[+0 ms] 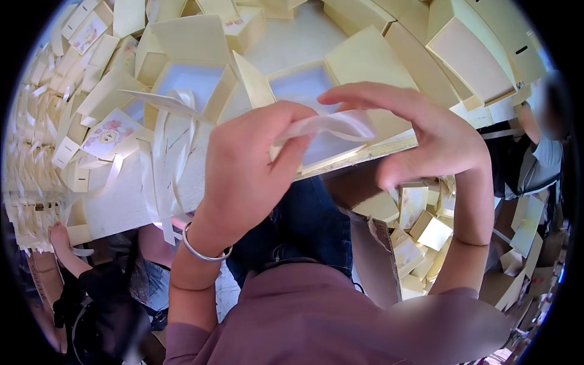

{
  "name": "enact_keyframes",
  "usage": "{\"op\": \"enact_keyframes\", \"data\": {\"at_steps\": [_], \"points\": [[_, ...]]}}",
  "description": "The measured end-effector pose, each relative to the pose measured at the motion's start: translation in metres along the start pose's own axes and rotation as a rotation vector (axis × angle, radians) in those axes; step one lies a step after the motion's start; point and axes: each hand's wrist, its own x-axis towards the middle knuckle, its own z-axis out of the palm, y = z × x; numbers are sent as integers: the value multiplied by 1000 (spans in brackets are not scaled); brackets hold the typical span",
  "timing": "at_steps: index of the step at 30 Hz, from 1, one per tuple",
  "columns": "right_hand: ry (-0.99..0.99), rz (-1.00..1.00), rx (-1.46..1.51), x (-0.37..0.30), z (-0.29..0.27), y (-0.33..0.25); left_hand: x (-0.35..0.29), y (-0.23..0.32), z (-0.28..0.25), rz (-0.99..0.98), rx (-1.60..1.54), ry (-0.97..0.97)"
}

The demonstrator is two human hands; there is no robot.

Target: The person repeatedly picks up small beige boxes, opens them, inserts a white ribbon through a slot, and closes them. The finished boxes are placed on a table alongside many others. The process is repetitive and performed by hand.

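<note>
My left hand (246, 161), with a silver bangle (204, 249) at the wrist, is closed in a pinch on a shiny white ribbon (344, 126). A loop of that ribbon sticks out to the right of the fingers. Close beside the loop, my right hand (435, 134) is spread, thumb and fingers wide apart, holding nothing that I can see. Under both hands lies an open cream cardboard box (298, 70) with a pale inside, partly hidden by them. More white ribbons (161, 164) hang over the table edge left of my left hand.
Another open cream box (226, 91) stands to the left, near a flower-printed box (112, 137). Many ribboned boxes (42, 146) are stacked at far left. Below right, a large carton (377, 243) holds small cream boxes (420, 234). People sit at both sides; one hand (59, 237) reaches the table's left end.
</note>
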Motion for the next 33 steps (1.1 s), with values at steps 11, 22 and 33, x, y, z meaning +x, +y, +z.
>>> {"op": "enact_keyframes", "data": {"at_steps": [11,22,33], "points": [[-159,99,-494,4,33,52,-43,-44,-7,-195,-97,285],[-84,51,-463,-1,51,75,-60,-75,29,-255,231,-51],[-52,118,-355,-2,55,72,-65,-83,29,-161,381,-91]]}}
